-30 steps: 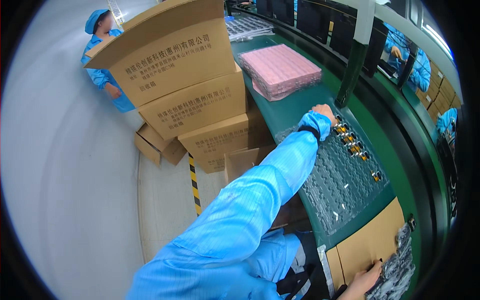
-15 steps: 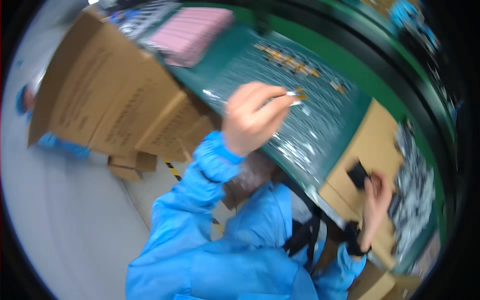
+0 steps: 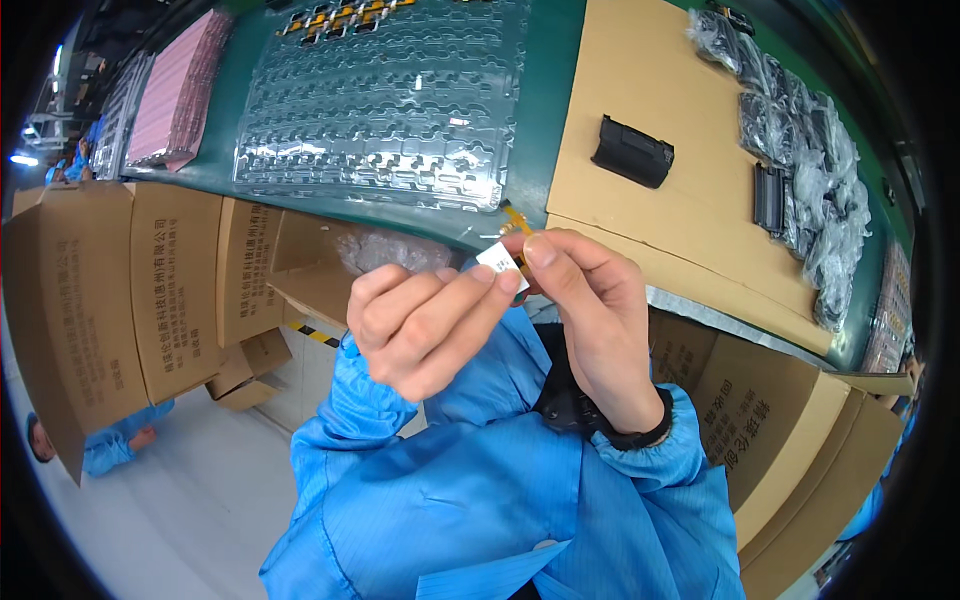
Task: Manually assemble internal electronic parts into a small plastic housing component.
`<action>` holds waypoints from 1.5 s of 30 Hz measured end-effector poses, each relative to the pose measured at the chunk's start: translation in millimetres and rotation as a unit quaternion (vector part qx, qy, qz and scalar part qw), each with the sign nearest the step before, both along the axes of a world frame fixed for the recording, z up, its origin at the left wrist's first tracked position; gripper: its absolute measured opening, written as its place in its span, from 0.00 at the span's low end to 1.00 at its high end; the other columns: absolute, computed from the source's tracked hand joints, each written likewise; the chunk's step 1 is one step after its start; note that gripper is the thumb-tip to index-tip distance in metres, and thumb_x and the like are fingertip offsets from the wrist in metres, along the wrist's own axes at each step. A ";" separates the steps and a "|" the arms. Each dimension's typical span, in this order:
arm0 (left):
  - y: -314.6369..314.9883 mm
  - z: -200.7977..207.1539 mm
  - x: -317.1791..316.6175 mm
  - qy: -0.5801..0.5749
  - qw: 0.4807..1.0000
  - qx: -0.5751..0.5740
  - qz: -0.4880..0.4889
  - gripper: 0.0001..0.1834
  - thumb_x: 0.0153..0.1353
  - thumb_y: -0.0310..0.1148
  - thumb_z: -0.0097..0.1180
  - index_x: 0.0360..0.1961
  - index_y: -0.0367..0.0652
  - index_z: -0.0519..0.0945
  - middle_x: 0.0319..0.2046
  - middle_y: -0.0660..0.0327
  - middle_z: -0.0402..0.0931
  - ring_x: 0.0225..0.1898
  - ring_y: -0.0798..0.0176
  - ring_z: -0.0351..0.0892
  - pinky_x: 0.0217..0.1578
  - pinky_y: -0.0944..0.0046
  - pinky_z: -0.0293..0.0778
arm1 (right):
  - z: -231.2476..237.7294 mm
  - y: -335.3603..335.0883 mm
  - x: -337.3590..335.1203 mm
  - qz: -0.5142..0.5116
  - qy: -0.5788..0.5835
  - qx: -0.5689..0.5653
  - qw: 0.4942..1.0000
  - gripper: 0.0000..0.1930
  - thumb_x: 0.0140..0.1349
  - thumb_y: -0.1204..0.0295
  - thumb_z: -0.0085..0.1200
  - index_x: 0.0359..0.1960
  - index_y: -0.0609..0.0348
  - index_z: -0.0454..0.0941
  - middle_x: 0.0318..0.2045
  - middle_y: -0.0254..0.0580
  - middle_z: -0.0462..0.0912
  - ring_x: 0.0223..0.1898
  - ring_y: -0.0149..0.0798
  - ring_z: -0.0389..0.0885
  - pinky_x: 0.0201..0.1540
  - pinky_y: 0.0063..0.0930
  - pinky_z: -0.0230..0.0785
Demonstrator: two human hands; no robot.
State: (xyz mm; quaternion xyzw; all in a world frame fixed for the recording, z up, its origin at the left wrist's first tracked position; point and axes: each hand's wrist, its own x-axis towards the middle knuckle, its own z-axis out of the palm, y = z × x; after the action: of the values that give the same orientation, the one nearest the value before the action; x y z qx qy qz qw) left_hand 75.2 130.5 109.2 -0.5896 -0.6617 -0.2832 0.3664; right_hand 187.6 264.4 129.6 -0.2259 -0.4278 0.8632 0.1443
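Above a green bench [image 3: 545,120] with a clear blister tray [image 3: 385,110], both hands meet. The left hand [image 3: 425,325] and right hand [image 3: 590,310] pinch shut on one small white-tabbed part [image 3: 503,262], its orange tail pointing toward one o'clock.

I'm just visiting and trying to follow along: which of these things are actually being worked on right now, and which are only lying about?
In hand:
- small white-and-amber part, pinched between left hand and right hand

Lying about:
- clear plastic tray on the green bench
- black block on a cardboard sheet
- bagged dark parts
- pink stack
- cardboard boxes
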 end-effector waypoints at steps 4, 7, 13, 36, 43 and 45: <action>4.7 -1.8 7.2 -0.017 0.999 -0.024 -0.028 0.15 0.46 0.28 0.67 0.39 0.48 0.88 0.41 0.68 0.81 0.38 0.68 0.75 0.36 0.66 0.69 | -10.8 0.8 0.6 -0.043 0.022 0.036 0.998 0.11 0.68 0.72 0.57 0.45 0.68 0.80 0.34 0.36 0.84 0.34 0.24 0.77 0.38 0.18 0.71; 10.9 -2.7 7.8 -0.157 0.984 0.003 -0.087 0.13 0.49 0.25 0.65 0.39 0.45 0.87 0.41 0.64 0.82 0.38 0.64 0.77 0.38 0.65 0.71 | -12.6 4.2 -0.4 -0.087 0.025 0.046 0.995 0.08 0.69 0.73 0.56 0.41 0.67 0.80 0.31 0.33 0.82 0.31 0.21 0.75 0.34 0.16 0.67; 15.7 20.7 6.1 -0.597 0.796 -0.005 -0.097 0.09 0.58 0.22 0.60 0.40 0.34 0.84 0.36 0.52 0.82 0.39 0.58 0.80 0.43 0.63 0.73 | -9.3 20.2 2.0 -0.007 0.078 0.089 0.993 0.06 0.71 0.74 0.53 0.38 0.65 0.77 0.28 0.28 0.78 0.30 0.17 0.69 0.32 0.13 0.60; -19.2 15.9 2.7 -0.591 0.803 -0.063 -0.027 0.06 0.54 0.18 0.63 0.34 0.32 0.85 0.31 0.54 0.84 0.34 0.64 0.81 0.37 0.67 0.73 | -12.0 38.9 14.4 0.224 0.022 -0.139 0.964 0.08 0.70 0.73 0.51 0.34 0.65 0.76 0.26 0.31 0.78 0.29 0.23 0.75 0.33 0.17 0.65; -123.9 -109.4 -38.6 -0.620 0.687 -0.164 0.341 0.13 0.61 0.31 0.62 0.43 0.32 0.84 0.36 0.51 0.85 0.38 0.63 0.83 0.42 0.66 0.75 | -10.8 67.0 50.1 0.143 -0.045 0.078 0.986 0.04 0.60 0.85 0.59 0.37 0.69 0.81 0.30 0.38 0.84 0.32 0.27 0.80 0.36 0.19 0.70; -151.8 -145.1 -41.6 -0.314 0.679 -0.408 0.523 0.17 0.59 0.34 0.63 0.48 0.36 0.83 0.39 0.49 0.83 0.44 0.51 0.84 0.45 0.56 0.77 | -11.6 74.6 50.9 0.142 -0.045 0.116 0.982 0.05 0.59 0.85 0.61 0.37 0.70 0.83 0.30 0.40 0.84 0.32 0.28 0.80 0.35 0.20 0.71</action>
State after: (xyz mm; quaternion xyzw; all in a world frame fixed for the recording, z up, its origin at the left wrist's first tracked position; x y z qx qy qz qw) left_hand 33.6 -21.3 -35.9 -0.1154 -0.9884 0.0840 -0.0519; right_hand 238.5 339.0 118.0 -0.1835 -0.5591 0.8081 0.0261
